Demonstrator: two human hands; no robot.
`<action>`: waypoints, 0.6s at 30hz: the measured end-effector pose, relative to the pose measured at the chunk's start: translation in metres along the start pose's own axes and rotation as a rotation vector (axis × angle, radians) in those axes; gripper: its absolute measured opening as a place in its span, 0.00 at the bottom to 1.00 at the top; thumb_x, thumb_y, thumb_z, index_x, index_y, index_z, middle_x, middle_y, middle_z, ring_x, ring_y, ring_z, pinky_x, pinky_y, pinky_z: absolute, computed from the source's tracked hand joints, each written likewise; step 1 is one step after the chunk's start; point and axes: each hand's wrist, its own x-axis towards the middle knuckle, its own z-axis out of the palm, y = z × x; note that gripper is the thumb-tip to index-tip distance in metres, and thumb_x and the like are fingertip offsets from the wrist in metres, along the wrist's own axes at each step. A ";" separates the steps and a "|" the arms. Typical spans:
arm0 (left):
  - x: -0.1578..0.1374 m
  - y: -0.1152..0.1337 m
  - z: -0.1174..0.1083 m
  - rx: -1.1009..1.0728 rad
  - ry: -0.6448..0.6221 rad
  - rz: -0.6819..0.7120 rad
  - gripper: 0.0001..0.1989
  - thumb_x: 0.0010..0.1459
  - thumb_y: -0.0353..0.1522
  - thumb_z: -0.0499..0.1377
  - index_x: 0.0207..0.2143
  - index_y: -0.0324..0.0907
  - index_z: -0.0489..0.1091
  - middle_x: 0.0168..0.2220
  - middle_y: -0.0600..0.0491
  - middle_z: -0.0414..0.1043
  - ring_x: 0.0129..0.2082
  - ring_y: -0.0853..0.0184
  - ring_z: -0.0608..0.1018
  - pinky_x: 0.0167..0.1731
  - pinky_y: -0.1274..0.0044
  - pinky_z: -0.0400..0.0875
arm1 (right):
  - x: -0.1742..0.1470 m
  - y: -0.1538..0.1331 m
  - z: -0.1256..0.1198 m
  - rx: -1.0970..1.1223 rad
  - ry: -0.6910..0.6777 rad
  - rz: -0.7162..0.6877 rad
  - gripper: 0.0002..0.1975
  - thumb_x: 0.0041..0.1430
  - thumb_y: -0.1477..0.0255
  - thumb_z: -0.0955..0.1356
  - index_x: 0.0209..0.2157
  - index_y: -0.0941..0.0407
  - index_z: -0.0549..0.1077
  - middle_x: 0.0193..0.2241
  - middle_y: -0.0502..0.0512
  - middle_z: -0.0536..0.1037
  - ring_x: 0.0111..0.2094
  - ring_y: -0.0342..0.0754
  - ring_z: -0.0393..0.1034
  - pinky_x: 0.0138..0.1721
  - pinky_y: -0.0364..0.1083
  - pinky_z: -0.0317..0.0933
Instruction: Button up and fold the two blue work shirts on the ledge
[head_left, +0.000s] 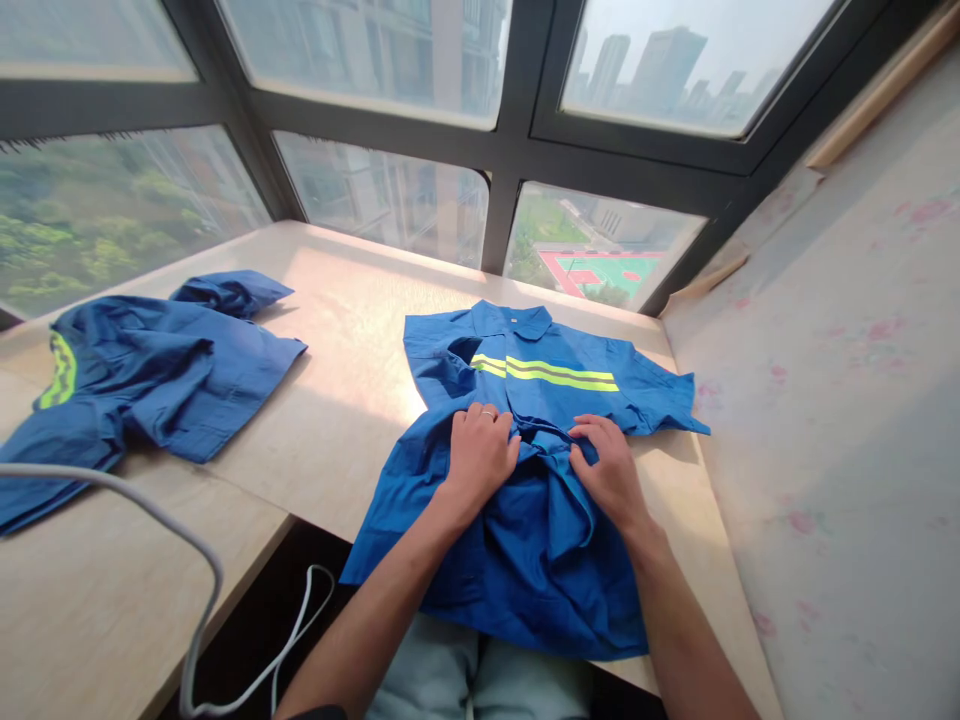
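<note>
A blue work jacket (562, 350) with a collar and yellow-grey reflective bands lies spread on the pale ledge in front of me. Its lower part is bunched near the middle and hangs over the ledge's front edge toward my lap. My left hand (484, 445), with a ring on one finger, is closed on the bunched cloth left of the front opening. On the other side of that opening, my right hand (607, 465) grips the fabric with curled fingers. Some of the fingertips are hidden in the folds.
Another blue garment (165, 370) with a yellow band lies crumpled on the left. A white cable (202, 560) loops across the lower left. Dark-framed windows rise behind the ledge (337, 290), and a flower-patterned wall (817, 480) borders it on the right.
</note>
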 end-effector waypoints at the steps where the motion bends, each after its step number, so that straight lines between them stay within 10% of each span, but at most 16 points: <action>1: 0.005 -0.001 0.003 -0.016 -0.040 0.002 0.09 0.56 0.37 0.64 0.37 0.42 0.74 0.38 0.42 0.74 0.42 0.52 0.72 0.37 0.67 0.66 | 0.002 -0.003 0.001 -0.023 -0.016 -0.063 0.10 0.57 0.78 0.63 0.37 0.53 0.73 0.45 0.61 0.76 0.49 0.57 0.70 0.51 0.58 0.64; 6: 0.017 -0.011 0.025 -0.100 -0.157 -0.010 0.08 0.58 0.37 0.63 0.34 0.41 0.76 0.37 0.44 0.72 0.40 0.55 0.74 0.37 0.69 0.69 | 0.018 -0.022 0.017 -0.058 -0.260 -0.240 0.14 0.61 0.80 0.61 0.43 0.53 0.75 0.42 0.58 0.78 0.45 0.54 0.72 0.47 0.54 0.66; 18: 0.017 -0.030 0.036 -0.434 -0.167 -0.018 0.12 0.63 0.28 0.56 0.28 0.40 0.77 0.29 0.50 0.76 0.35 0.65 0.76 0.35 0.76 0.67 | 0.057 -0.023 0.046 -0.247 -0.488 -0.036 0.06 0.62 0.72 0.68 0.33 0.53 0.79 0.33 0.55 0.78 0.38 0.50 0.71 0.37 0.45 0.60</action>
